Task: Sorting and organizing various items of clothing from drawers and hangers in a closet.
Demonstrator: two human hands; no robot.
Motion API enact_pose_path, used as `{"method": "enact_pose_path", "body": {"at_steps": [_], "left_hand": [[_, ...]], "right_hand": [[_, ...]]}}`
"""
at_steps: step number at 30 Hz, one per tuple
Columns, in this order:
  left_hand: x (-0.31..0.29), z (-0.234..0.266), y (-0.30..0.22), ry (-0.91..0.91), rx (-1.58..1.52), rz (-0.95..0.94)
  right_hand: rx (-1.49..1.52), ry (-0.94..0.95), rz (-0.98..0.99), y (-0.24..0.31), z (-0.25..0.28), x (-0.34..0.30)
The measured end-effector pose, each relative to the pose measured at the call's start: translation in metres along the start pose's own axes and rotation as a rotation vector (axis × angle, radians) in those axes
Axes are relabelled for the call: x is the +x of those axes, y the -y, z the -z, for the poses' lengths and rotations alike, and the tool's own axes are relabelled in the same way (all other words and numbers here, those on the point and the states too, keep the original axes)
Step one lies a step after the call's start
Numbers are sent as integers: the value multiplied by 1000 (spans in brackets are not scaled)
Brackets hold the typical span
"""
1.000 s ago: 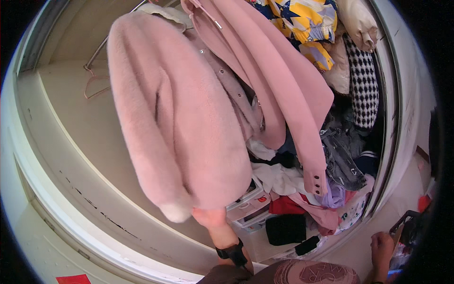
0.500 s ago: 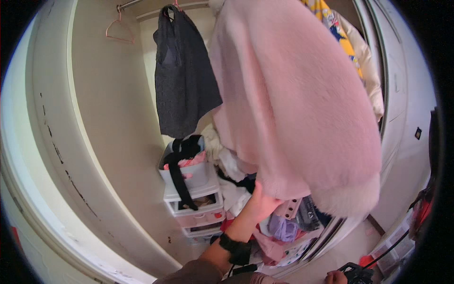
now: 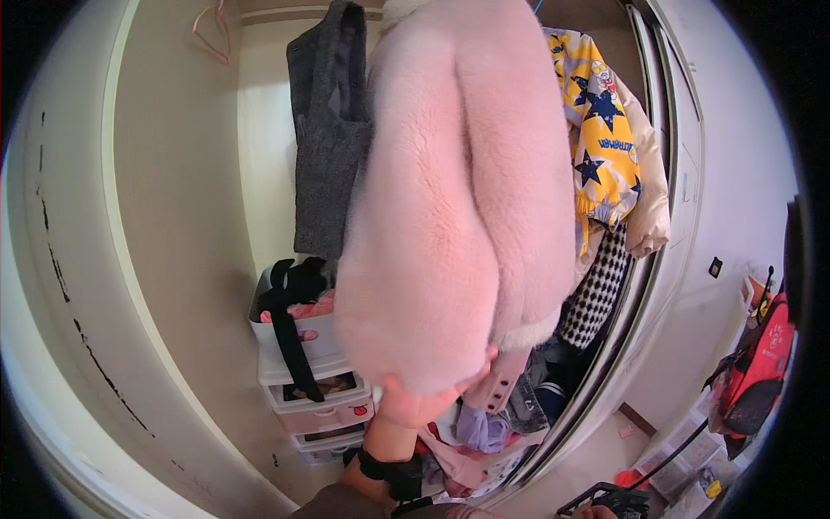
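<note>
The pink fur coat [image 3: 450, 199] hung above and to the right of the white drawer unit [image 3: 316, 419], its support out of view. The left hand [image 3: 428, 405], just right of the drawer unit, was clamped on the coat's lower end. The right hand [image 3: 595, 513], well apart from the left and farther right of the drawer unit, was mostly cut off; its grip could not be determined. A grey vest [image 3: 327, 164] hung above the drawer unit; a yellow star-patterned jacket [image 3: 605, 130] hung well to its upper right.
</note>
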State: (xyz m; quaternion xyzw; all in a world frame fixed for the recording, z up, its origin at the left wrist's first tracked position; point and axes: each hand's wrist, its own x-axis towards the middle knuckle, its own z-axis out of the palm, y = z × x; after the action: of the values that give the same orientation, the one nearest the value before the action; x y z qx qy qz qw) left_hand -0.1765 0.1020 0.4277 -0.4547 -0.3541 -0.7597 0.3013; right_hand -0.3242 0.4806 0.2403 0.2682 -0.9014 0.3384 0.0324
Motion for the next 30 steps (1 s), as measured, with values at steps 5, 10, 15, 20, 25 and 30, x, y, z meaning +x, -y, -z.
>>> {"method": "enact_pose_path", "body": {"at_steps": [5, 10, 15, 20, 25, 30], "left_hand": [[-21, 46, 22, -499, 1183, 146], [-8, 70, 68, -182, 1485, 295], [-12, 122, 121, -267, 883, 350], [-19, 122, 136, -237, 730, 480], [-37, 130, 163, -319, 572, 348], [-29, 118, 137, -331, 617, 371]], "right_hand": [[-52, -40, 73, 10, -8, -1], [-45, -57, 120, 20, -12, -5], [-25, 31, 33, 19, -14, -6], [-92, 27, 103, 22, -7, -15], [178, 16, -142, -12, -22, -19], [116, 39, -21, 21, -18, -9]]}}
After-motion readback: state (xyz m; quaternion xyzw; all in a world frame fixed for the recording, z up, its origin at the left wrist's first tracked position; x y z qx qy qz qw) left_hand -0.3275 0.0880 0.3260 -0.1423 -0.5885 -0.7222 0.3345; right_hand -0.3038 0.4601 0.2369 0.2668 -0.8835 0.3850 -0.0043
